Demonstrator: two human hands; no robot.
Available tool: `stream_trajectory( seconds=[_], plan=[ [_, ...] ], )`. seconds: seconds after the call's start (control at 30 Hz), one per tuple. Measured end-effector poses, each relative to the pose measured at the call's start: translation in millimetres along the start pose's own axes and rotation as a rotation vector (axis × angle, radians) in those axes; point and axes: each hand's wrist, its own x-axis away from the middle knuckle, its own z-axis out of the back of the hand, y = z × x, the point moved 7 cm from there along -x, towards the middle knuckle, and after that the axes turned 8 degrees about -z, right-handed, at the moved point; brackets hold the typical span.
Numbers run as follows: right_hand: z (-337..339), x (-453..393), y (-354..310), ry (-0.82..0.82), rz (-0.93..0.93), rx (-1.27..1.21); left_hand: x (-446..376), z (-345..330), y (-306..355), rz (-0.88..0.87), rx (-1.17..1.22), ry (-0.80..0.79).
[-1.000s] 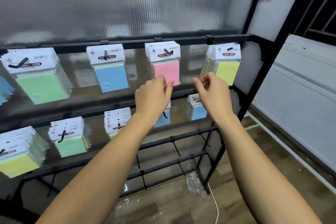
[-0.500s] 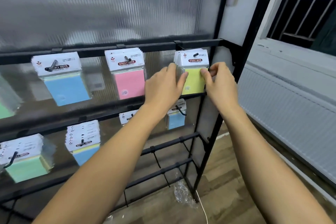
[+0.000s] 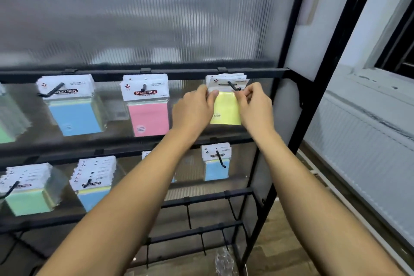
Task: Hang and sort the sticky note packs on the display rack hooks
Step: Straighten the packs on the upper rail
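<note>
1. Big black rack (image 3: 298,101) fills the view, ribbed clear panel (image 3: 139,13) behind it, rails running across.
2. Top rail: blue packs (image 3: 74,105) on a hook at the left, pink packs (image 3: 146,105) next along, yellow packs (image 3: 226,105) on the hook (image 3: 234,86) at the right end.
3. Rail below: green packs (image 3: 26,188) far left, more blue packs (image 3: 94,184) beside them, a small blue bunch (image 3: 216,162) hanging under the yellow ones.
4. Both hands are up at the yellow packs. Left hand (image 3: 193,111) pinches the left edge of the white header card, thumb in front.
5. Right hand (image 3: 255,106) pinches the right edge, fingers curled just under the hook tip.
6. Both grips closed on the front yellow pack, which sits on the hook.
7. Bottom rails carry bare hooks; crumpled clear wrap (image 3: 224,261) lies on the floor by the rack foot.
</note>
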Motion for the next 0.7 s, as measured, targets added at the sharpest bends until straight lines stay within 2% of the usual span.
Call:
stream_trajectory(
  seconds=[0.33, 0.43, 0.6, 0.7],
  plan=[
    [1.6, 20.1, 22.1, -0.084, 0.012, -0.053, 35.0, -15.0, -10.2, 0.089, 0.033, -0.011],
    [-2.4, 42.9, 42.5, -0.129, 0.022, 0.000, 64.2, -29.5, -16.1, 0.114, -0.014, -0.071],
    [-26.9, 89.8, 105.0, -0.254, -0.066, 0.145, 127.5, -65.7, -31.8, 0.150, -0.041, -0.223],
    [-46.1, 113.4, 133.7, -0.333, -0.118, 0.216, 159.9, -83.6, -53.2, 0.235, -0.042, -0.318]
  ],
)
